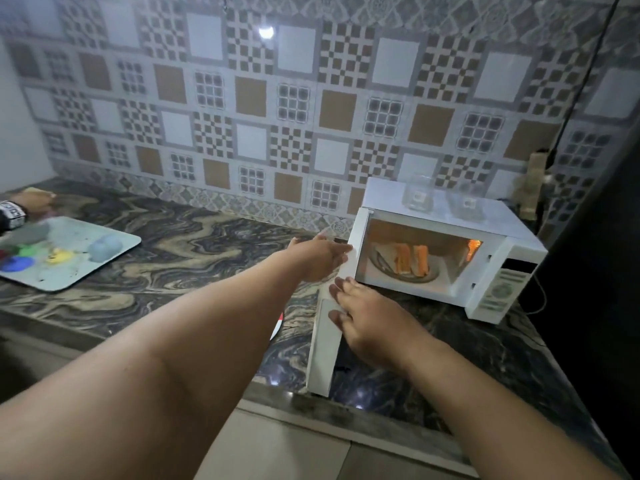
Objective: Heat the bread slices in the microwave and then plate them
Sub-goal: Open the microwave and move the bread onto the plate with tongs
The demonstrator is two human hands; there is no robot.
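Note:
A white microwave [485, 216] stands on the marble counter at the right, lit inside. Its door [325, 341] is swung open toward me. Two bread slices [412, 259] lie on the glass turntable plate [381, 261] in the cavity. My left hand [318, 256] rests flat against the outer face of the door near its hinge edge, fingers extended. My right hand [363, 317] lies on the inner side of the door, fingers spread over its edge. Neither hand holds bread.
A pale tray [114, 251] with coloured lumps sits at the left of the counter, and another person's hand [31, 202] with a wristband is beside it. Two clear glasses [417, 194] stand on the microwave top. A plate edge [278, 327] shows under my left arm.

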